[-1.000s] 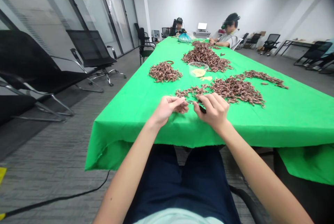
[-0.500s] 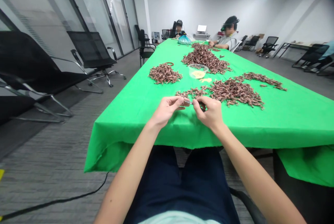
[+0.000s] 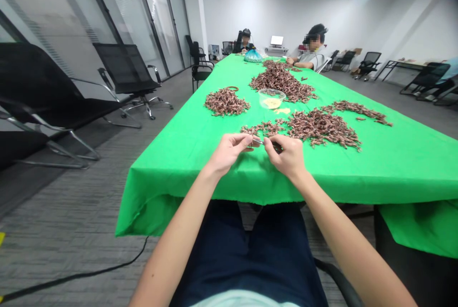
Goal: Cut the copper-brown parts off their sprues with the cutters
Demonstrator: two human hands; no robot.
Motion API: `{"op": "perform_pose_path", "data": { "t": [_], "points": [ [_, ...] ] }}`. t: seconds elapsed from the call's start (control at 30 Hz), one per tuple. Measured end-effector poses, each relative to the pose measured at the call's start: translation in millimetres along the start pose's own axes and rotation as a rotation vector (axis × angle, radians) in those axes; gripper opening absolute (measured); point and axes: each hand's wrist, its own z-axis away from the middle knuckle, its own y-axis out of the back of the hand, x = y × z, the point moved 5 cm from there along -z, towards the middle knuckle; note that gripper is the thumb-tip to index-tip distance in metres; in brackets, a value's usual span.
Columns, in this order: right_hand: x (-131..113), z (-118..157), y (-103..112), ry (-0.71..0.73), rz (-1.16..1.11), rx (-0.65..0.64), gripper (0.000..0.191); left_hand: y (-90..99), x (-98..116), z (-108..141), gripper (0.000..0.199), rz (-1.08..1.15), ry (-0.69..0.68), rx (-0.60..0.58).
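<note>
Both hands (image 3: 229, 150) (image 3: 286, 156) pinch a slim metal tool (image 3: 258, 141); beyond them — a clear bowl (image 3: 272, 99) of yellowish powder (image 3: 272, 103).

Green-covered table (image 3: 171, 168) with brown heaps (image 3: 320, 128)

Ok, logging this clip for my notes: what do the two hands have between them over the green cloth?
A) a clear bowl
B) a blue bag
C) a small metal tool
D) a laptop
C: the small metal tool shows between the fingertips of the left hand and the right hand, just above the green cloth.
</note>
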Motion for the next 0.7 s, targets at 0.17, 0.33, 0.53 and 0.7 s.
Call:
{"op": "perform_pose_path", "data": {
  "t": [0.17,0.33,0.53,0.7],
  "points": [
    [7,-6,0,-0.266,-0.166,-0.185,0.051,-2.4,4,1,0.034,-0.072,-0.050,0.012],
    [11,-2,-2,-0.731,-0.576,-0.577,0.054,-5.8,10,2,0.033,-0.167,-0.117,-0.044],
    [11,-2,6,-0.815,-0.635,-0.635,0.055,-9.8,12,4,0.032,-0.131,-0.112,-0.096],
    [7,-6,7,-0.527,-0.419,-0.437,0.050,-10.0,11,4,0.029,-0.095,-0.086,-0.071]
  ]
}}
